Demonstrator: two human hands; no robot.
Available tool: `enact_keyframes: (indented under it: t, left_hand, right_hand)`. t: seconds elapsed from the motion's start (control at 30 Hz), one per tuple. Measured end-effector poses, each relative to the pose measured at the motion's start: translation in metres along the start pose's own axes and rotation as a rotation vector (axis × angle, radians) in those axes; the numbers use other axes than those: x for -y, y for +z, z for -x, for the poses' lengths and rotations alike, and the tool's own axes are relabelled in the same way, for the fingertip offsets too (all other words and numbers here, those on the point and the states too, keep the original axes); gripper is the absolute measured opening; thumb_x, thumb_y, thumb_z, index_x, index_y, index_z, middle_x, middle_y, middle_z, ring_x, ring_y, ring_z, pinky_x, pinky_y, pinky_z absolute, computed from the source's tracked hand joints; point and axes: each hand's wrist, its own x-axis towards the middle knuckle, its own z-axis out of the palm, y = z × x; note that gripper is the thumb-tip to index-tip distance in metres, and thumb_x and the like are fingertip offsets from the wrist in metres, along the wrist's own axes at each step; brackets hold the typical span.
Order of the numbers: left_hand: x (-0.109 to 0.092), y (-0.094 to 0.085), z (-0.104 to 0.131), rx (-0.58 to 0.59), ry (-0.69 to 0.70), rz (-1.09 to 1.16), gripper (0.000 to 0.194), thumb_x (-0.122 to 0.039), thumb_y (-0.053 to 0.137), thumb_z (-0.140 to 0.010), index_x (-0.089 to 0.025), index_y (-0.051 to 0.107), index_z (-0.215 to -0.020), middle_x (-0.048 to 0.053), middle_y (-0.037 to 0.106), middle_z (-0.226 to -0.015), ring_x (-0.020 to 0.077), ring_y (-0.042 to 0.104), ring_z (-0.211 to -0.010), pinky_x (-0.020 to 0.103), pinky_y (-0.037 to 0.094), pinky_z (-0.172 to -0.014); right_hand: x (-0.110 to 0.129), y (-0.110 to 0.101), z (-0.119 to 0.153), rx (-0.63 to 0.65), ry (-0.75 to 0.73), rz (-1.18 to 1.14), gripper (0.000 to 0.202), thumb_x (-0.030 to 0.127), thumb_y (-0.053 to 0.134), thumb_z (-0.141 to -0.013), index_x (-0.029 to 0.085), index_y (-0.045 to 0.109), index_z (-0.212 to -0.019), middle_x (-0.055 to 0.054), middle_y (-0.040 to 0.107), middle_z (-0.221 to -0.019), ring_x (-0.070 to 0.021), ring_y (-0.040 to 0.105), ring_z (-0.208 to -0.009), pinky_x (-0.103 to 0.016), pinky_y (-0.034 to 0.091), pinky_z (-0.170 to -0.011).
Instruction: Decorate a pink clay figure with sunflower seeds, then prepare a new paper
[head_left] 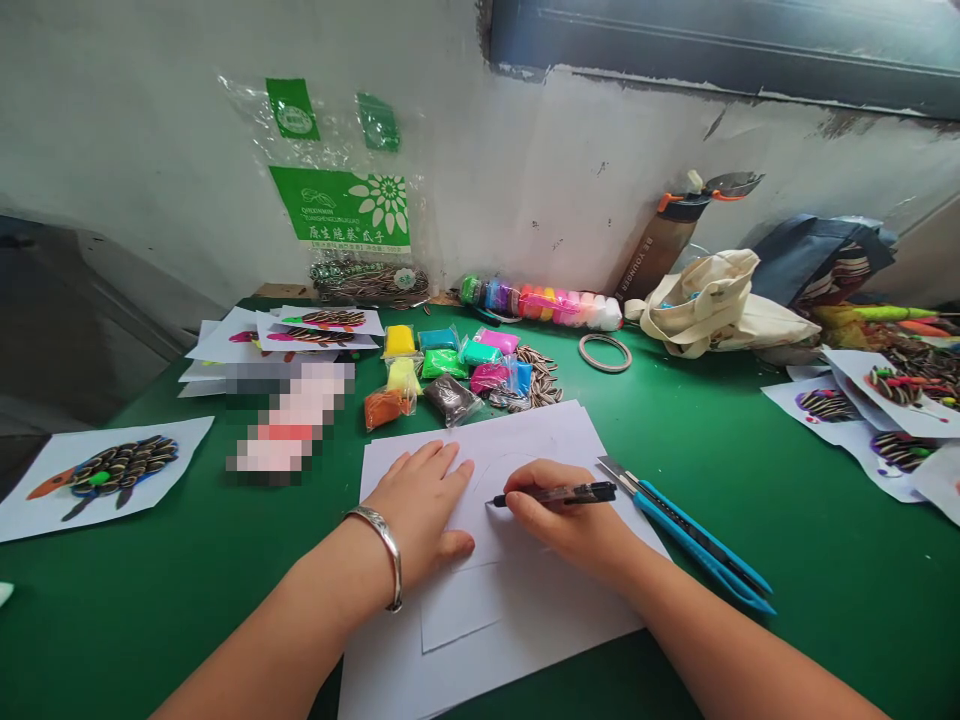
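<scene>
My right hand [562, 510] grips a black pen [577, 493], its tip close to the white paper [405, 660]. Faint curved lines run across the sheet near the pen. Flat on the paper to the left lies my left hand [424, 500], fingers stretched out and a silver bracelet [386, 545] at the wrist. A smaller piece of paper [457, 610] shows below my hands, partly covered by them. To the right of my right hand, a blue utility knife [697, 530] lies with its blade end over the paper's edge.
Behind the paper sit several colored clay packets [442, 362] and loose sunflower seeds [536, 375]. Seed-covered pictures lie left [112, 475] and right [900, 385]. A tape roll [604, 353], cloth bag [697, 300], bottle [660, 240] and seed bag [352, 220] stand toward the wall.
</scene>
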Motion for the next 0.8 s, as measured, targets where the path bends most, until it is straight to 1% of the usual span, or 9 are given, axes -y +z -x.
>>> enact_keyframes:
  t: [0.1,0.3,0.5,0.63,0.8]
  left_hand:
    - [0.000,0.000,0.000,-0.007,-0.004,0.019,0.065,-0.040,0.066,-0.072,-0.023,0.047,-0.132,0.013,0.039,-0.145,0.0341,0.029,-0.135,0.052,0.029,-0.108]
    - [-0.001,-0.003,0.000,0.011,-0.011,0.032,0.067,-0.039,0.066,-0.072,-0.020,0.047,-0.133,0.015,0.040,-0.145,0.0357,0.029,-0.136,0.053,0.028,-0.108]
    - [-0.004,-0.007,0.001,0.031,-0.007,0.004,0.066,-0.039,0.064,-0.074,-0.017,0.047,-0.134,0.016,0.039,-0.146,0.0350,0.028,-0.136,0.052,0.030,-0.108]
    - [-0.006,-0.010,0.001,0.053,-0.016,0.000,0.068,-0.039,0.063,-0.075,-0.014,0.045,-0.136,0.018,0.036,-0.147,0.0352,0.026,-0.137,0.052,0.029,-0.109]
    - [-0.005,-0.010,0.001,0.068,-0.027,0.014,0.070,-0.039,0.063,-0.075,-0.014,0.044,-0.138,0.018,0.034,-0.148,0.0354,0.025,-0.138,0.053,0.027,-0.110]
  right_hand:
    - [0.000,0.001,0.000,0.018,-0.002,-0.013,0.015,0.018,0.053,-0.077,0.020,0.068,-0.075,0.000,0.066,-0.070,-0.0131,0.056,-0.063,-0.023,0.041,-0.056]
    - [-0.001,-0.002,0.000,0.053,0.063,-0.062,0.016,0.016,0.049,-0.075,0.018,0.063,-0.068,0.004,0.055,-0.057,-0.0091,0.044,-0.050,-0.020,0.030,-0.045]
    - [-0.005,-0.011,-0.002,0.036,0.065,-0.019,0.016,0.013,0.047,-0.071,0.017,0.057,-0.059,0.005,0.049,-0.053,-0.0086,0.042,-0.051,-0.020,0.029,-0.046]
    - [-0.012,-0.019,-0.005,0.022,0.106,-0.015,0.014,0.015,0.047,-0.069,0.018,0.055,-0.058,0.005,0.048,-0.053,-0.0088,0.041,-0.052,-0.021,0.028,-0.047]
    - [-0.017,-0.028,-0.008,-0.010,0.189,-0.026,0.012,0.017,0.046,-0.066,0.018,0.050,-0.054,0.005,0.040,-0.051,-0.0085,0.035,-0.050,-0.022,0.024,-0.045]
